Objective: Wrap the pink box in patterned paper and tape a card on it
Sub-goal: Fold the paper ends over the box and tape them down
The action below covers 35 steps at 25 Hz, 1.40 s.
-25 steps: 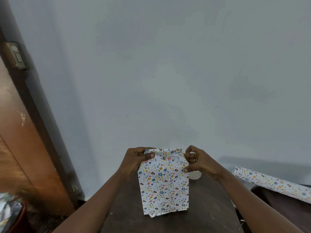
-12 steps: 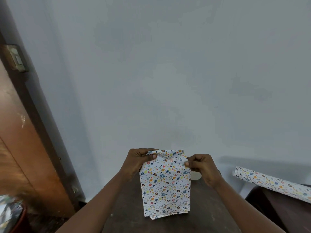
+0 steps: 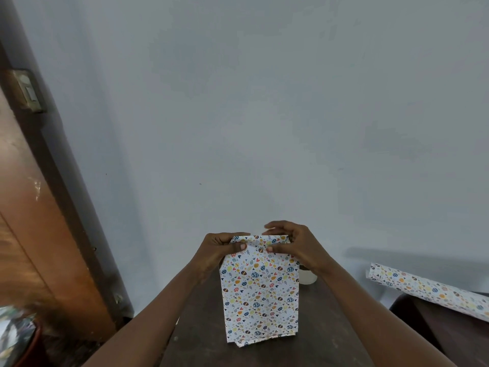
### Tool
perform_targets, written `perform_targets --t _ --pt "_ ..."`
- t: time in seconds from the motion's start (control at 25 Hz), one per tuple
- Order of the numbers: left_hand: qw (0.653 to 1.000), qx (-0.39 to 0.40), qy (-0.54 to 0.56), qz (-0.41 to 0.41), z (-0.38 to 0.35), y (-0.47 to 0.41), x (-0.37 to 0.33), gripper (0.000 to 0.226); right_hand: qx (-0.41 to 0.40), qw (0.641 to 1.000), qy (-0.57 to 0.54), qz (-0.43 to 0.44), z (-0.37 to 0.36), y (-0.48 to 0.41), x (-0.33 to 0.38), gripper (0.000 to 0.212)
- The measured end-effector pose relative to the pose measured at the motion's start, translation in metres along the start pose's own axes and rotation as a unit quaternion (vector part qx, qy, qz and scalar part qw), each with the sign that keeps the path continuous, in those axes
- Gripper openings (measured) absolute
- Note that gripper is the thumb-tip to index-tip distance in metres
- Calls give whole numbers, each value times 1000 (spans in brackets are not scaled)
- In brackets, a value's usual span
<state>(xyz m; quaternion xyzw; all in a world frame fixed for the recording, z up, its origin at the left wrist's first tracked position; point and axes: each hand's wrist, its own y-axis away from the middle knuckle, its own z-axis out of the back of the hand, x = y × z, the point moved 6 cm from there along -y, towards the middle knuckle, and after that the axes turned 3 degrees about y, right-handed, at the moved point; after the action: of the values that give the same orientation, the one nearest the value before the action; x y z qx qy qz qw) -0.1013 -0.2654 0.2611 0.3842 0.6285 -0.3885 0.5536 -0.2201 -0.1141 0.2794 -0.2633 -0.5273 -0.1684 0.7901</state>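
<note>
Since half a second ago the right hand (image 3: pixel 299 246) has left the box's right top corner and slid inward along the top edge. It now sits over the right half of that edge, and it looks a little higher than before. Its fingers curl over the far side of the top, and its thumb (image 3: pixel 270 249) presses flat on the near face just under the fold, so the hand pinches the paper (image 3: pixel 260 241) there. The left hand (image 3: pixel 219 250) has stayed at the left top corner. Its fingers are bent behind the corner and its thumb (image 3: pixel 242 246) lies on the front, so it pinches the paper as before. The 2 thumbs now point at each other, near but apart. The box (image 3: pixel 260 292) itself has not shifted.

The box stands upright on the dark table (image 3: pixel 201 332), near its far edge and close to the wall (image 3: pixel 264 115), between the 2 forearms. Paper covers all of it that shows. The paper is white, with small blue, yellow and brown ovals, red hearts and leaf sprigs. No pink shows anywhere. Along the top the paper is turned down in a narrow band, pulled tight between the hands. At the bottom a loose flap sticks out below the left corner and rests on the table.

A small white thing (image 3: pixel 309 278) sits just behind the box's right side, partly hidden by the right wrist. A roll (image 3: pixel 428 290) of the same paper lies well off to the right.
</note>
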Motion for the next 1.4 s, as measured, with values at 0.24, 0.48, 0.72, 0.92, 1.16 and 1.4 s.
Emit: perform_targets --t 0.24,0.48,0.72,0.92,1.16,1.4 --pt "997 25 68 30 -1 -1 9 32 -11 998 68 10 5 -3 -1 31" --pt "988 56 140 41 11 -1 18 34 -38 999 -12 -22 9 -4 -7 26" --pt "995 -32 95 -7 29 10 26 26 20 995 -93 -43 1 -1 -18 94" --pt "992 -110 9 -55 30 12 18 14 -94 993 -73 -20 10 5 -19 47" --pt "997 -60 2 -40 29 12 14 23 -214 976 35 0 19 10 -7 19" --pt "999 -14 -28 -43 25 9 4 35 -296 951 75 40 15 18 6 20"
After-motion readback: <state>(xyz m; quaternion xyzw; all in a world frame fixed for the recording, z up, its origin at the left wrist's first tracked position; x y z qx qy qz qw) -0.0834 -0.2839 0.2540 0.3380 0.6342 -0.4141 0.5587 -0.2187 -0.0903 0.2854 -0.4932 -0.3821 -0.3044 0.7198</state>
